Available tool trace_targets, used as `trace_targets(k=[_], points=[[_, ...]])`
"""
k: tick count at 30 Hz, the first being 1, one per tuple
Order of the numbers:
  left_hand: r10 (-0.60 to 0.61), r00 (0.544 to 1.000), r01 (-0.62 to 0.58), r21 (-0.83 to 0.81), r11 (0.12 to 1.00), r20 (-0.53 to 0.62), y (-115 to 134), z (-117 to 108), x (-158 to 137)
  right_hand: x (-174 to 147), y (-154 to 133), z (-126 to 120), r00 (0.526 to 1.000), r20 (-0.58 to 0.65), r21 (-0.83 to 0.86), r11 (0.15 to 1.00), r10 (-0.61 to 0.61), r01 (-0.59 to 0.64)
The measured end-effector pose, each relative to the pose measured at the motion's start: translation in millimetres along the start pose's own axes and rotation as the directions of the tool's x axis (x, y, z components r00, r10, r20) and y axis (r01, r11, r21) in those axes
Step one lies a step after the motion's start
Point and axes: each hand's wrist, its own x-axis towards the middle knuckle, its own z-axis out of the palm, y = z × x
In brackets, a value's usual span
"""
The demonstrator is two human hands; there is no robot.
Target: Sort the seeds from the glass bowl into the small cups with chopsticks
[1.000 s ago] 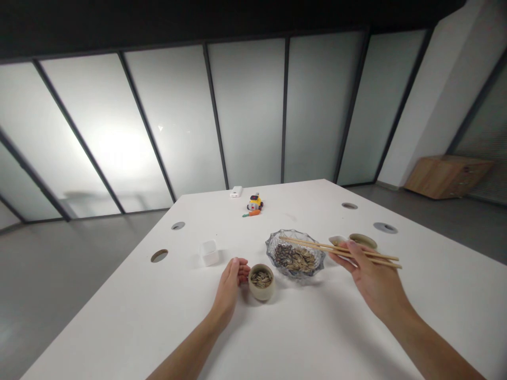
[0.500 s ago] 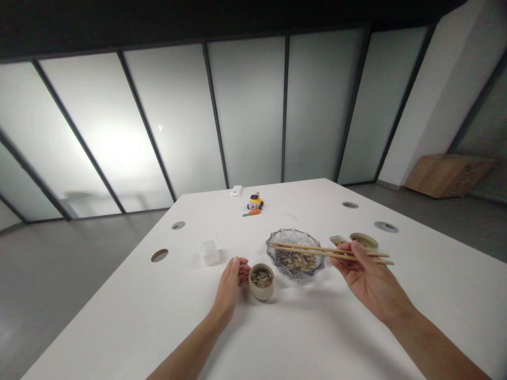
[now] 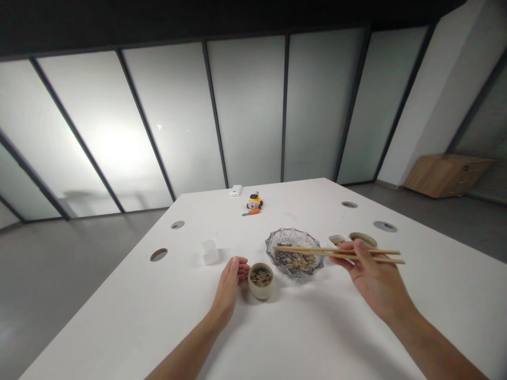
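Note:
My right hand (image 3: 368, 272) grips a pair of wooden chopsticks (image 3: 336, 252), which lie nearly level across a scalloped glass bowl (image 3: 273, 258). In the bowl are sunflower seeds (image 3: 303, 261), with darker pieces at the left side. Whether the chopstick tips pinch anything is too small to tell. Left of the bowl, a small beige cup (image 3: 261, 293) stands upright and holds more seeds (image 3: 261, 277). Beside that cup my left hand (image 3: 233, 274) rests on edge, loosely curved and holding nothing. Its fingertips are at the cup's left side; contact is unclear.
A small white dish (image 3: 336, 239) and an olive-beige dish (image 3: 363, 239) sit behind my right hand. To the left is a clear plastic box (image 3: 209, 252). Farther back are an orange carrot-shaped item (image 3: 252, 212), a yellow toy car (image 3: 254, 201) and a white device (image 3: 236, 190).
My right hand has shifted slightly right, and the chopsticks with it. Their tips have moved right over the glass bowl. My left hand and the cup look almost the same.

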Motion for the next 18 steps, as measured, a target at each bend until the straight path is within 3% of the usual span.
trace_targets(k=[2, 3, 6, 10, 18], points=[[0.000, 1.000, 0.000, 0.005, 1.000, -0.005, 0.0, 0.4, 0.2, 5.8, -3.4, -8.8, 0.985, -0.067, -0.220, 0.965, -0.160, 0.141], [0.000, 1.000, 0.000, 0.006, 1.000, -0.008, -0.1, 0.5, 0.3, 7.8, -3.9, -12.8, 0.966, -0.059, -0.361, 0.908, -0.251, 0.213], [0.000, 1.000, 0.000, 0.004, 1.000, -0.012, -0.2, 0.7, 0.5, 9.5, -0.6, -20.1, 0.896, 0.099, -0.608, 0.687, -0.432, 0.398], [-0.005, 1.000, 0.005, -0.001, 1.000, -0.005, 0.7, 1.0, -0.3, 6.3, 9.7, -19.4, 0.831, 0.314, -0.605, 0.578, -0.460, 0.548], [-0.011, 1.000, 0.011, 0.015, 1.000, -0.007, -0.3, 0.3, 0.7, 7.7, 18.5, -21.2, 0.772, 0.384, -0.583, 0.515, -0.506, 0.628]])
